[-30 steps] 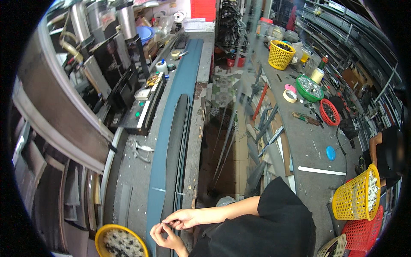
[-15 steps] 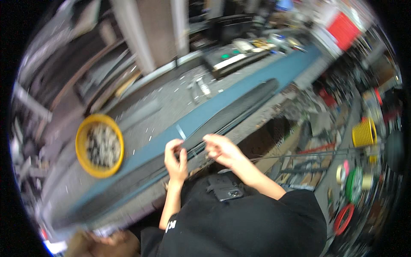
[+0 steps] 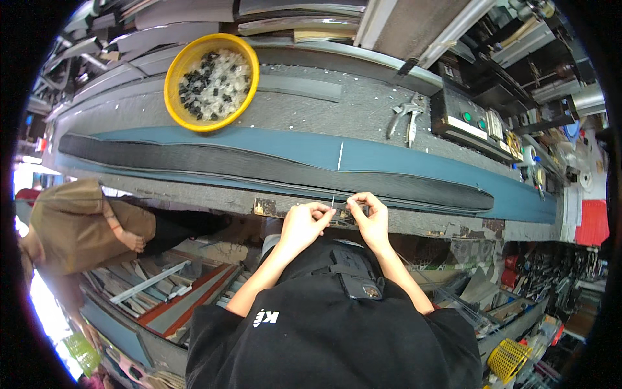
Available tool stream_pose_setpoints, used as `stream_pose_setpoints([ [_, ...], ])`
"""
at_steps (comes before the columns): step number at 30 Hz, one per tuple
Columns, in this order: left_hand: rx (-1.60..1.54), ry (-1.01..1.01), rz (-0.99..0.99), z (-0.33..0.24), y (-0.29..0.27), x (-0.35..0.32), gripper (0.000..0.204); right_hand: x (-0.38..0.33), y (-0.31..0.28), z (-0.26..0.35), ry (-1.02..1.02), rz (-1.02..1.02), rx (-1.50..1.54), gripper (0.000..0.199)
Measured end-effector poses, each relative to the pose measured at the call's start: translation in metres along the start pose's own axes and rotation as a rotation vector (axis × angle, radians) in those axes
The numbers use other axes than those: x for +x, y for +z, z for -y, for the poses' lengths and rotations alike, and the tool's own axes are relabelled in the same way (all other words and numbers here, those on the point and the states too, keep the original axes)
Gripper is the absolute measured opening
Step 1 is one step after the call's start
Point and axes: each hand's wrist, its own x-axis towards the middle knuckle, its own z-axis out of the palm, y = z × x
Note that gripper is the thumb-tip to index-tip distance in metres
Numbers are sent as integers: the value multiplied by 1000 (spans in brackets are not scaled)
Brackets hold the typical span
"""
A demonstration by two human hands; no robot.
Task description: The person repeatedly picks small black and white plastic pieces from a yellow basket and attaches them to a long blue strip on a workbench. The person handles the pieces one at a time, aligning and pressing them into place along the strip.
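Observation:
Both my hands are raised in front of me at the near edge of the workbench, fingertips nearly meeting. My left hand (image 3: 304, 225) is closed in a pinch on a thin pale strip (image 3: 334, 198) that stands up from the fingertips. My right hand (image 3: 372, 220) is pinched too, just to its right; whatever lies in those fingers is too small to make out. Beyond them a stack of long dark strips (image 3: 259, 161), wavy along its top edge, rests on a blue-grey sheet (image 3: 402, 159). A short white strip (image 3: 340, 156) lies on that sheet.
A yellow basin (image 3: 254, 78) holds small black and clear pieces at the bench's back left. Pliers (image 3: 408, 118) and a black box with green buttons (image 3: 463, 123) are to the right. Another person in a brown shirt (image 3: 71, 220) stands at left. Below right sits a yellow basket (image 3: 508, 360).
The view has turned and steadied, so the bench now runs nearly level. My hands have come closer together, and the pale strip now shows in my left fingertips.

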Motion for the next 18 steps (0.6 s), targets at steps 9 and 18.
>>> stream_pose_setpoints([
  [9, 60, 39, -15, 5, 5, 5, 24, -12, 20, -33, -219, -9, -63, 9],
  [18, 153, 82, -64, 9, 1, -3, 33, -13, 23, -37, -249, -18, -75, 12],
])
